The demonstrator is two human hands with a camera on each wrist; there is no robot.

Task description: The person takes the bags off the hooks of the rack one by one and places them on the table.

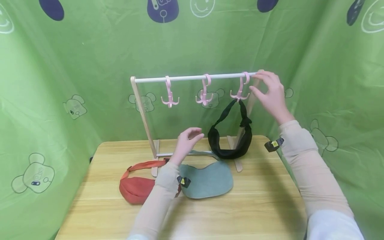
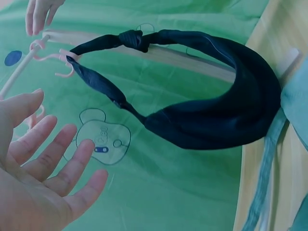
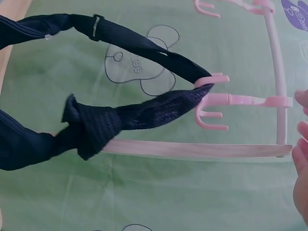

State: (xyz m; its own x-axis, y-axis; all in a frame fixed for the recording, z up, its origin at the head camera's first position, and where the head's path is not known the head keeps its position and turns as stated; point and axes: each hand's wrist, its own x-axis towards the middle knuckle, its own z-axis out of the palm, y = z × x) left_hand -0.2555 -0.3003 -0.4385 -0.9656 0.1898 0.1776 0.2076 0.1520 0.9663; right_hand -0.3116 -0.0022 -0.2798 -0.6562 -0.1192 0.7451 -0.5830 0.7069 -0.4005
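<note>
A black eye mask hangs by its knotted strap from the rightmost pink hook on the rack. My right hand is raised at the right end of the white bar, thumb and fingers apart with nothing between them; whether a fingertip touches the rack cannot be told. Left of the black mask, my left hand hovers over the table, its fingers spread loosely and holding nothing in the left wrist view. Below it lie a teal eye mask and a red eye mask, the red one partly hidden by my left forearm.
Two more pink hooks, a left one and a middle one, hang from the bar with nothing on them. The rack's wooden upright stands on the wooden table. A green patterned curtain surrounds the table.
</note>
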